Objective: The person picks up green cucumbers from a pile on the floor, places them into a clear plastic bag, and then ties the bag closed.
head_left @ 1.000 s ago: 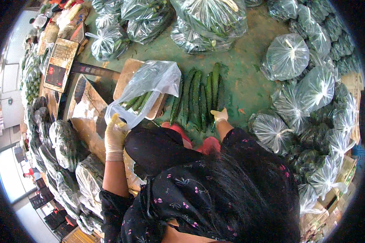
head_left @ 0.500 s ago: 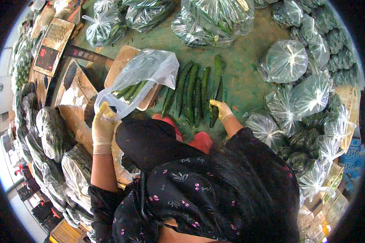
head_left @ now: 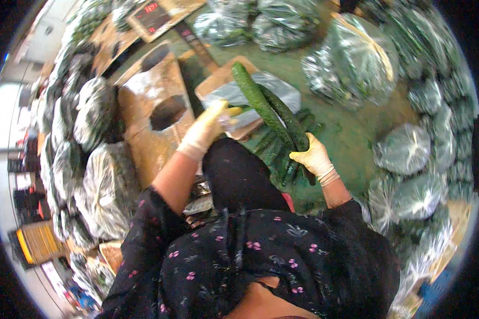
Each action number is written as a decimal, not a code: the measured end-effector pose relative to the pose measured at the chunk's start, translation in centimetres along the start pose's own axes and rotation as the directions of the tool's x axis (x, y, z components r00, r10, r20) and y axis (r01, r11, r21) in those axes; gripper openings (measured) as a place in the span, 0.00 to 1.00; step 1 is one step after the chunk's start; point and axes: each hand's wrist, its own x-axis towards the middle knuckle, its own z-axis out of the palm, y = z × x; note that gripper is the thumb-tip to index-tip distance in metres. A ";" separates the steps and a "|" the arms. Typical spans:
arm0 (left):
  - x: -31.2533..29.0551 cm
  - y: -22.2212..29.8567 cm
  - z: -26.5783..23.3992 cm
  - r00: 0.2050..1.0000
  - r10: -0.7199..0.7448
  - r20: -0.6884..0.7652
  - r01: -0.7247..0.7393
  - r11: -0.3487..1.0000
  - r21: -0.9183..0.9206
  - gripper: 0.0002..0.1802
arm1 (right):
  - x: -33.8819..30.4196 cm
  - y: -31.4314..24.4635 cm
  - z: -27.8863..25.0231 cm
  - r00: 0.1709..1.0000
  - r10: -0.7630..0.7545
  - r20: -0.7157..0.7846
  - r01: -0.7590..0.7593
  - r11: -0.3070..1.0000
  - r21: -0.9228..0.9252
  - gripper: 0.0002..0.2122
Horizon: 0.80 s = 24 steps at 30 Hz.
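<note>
My right hand (head_left: 316, 158), in a pale yellow glove, grips two long green cucumbers (head_left: 254, 95) by their near ends. They are raised and tilted, their far ends over a clear plastic bag (head_left: 288, 97). The bag lies on a tan tray (head_left: 210, 86), with some green cucumbers partly visible in its mouth. My left hand (head_left: 214, 123), also gloved, is closed on the bag's near left edge; its fingertips are slightly blurred. Beneath the raised pair, several more cucumbers (head_left: 270, 151) lie side by side on the green table (head_left: 351, 139).
A scale with a red display (head_left: 150, 18) sits at the far left. Filled plastic bags (head_left: 351, 58) stand at the back, and more tied bags (head_left: 404, 149) line the right. Wrapped bundles (head_left: 104, 196) are stacked at left beside a worn cardboard sheet (head_left: 143, 106) with dark holes.
My right hand has lifted two cucumbers off the table and swung them left to the bag. My left hand keeps hold of the bag. The whole view has shifted and turned.
</note>
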 end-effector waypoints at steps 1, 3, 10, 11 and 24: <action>0.5 -0.7 -0.9 0.998 0.026 -0.053 -0.029 0.998 -0.051 0.26 | 0.7 -5.1 0.6 0.995 0.038 0.093 -0.030 0.996 -0.085 0.31; 0.9 -0.8 -1.8 0.983 0.067 -0.172 -0.082 0.993 -0.083 0.19 | 2.6 -8.1 2.8 0.981 -0.069 0.182 0.094 0.987 -0.131 0.30; -1.1 1.1 -5.3 0.791 0.611 0.044 -0.456 0.540 0.708 0.11 | 6.7 -7.4 1.9 0.900 -0.214 0.379 -0.201 0.568 0.798 0.23; -1.1 1.1 -6.1 0.875 0.482 -0.045 -0.417 0.797 0.436 0.13 | 7.1 -6.2 1.5 0.901 -0.223 0.373 -0.212 0.522 0.826 0.23; -1.8 3.1 -3.8 0.983 0.057 -0.175 -0.138 0.861 -0.490 0.23 | 3.3 15.1 6.6 0.750 0.589 -0.301 -0.238 0.665 0.708 0.19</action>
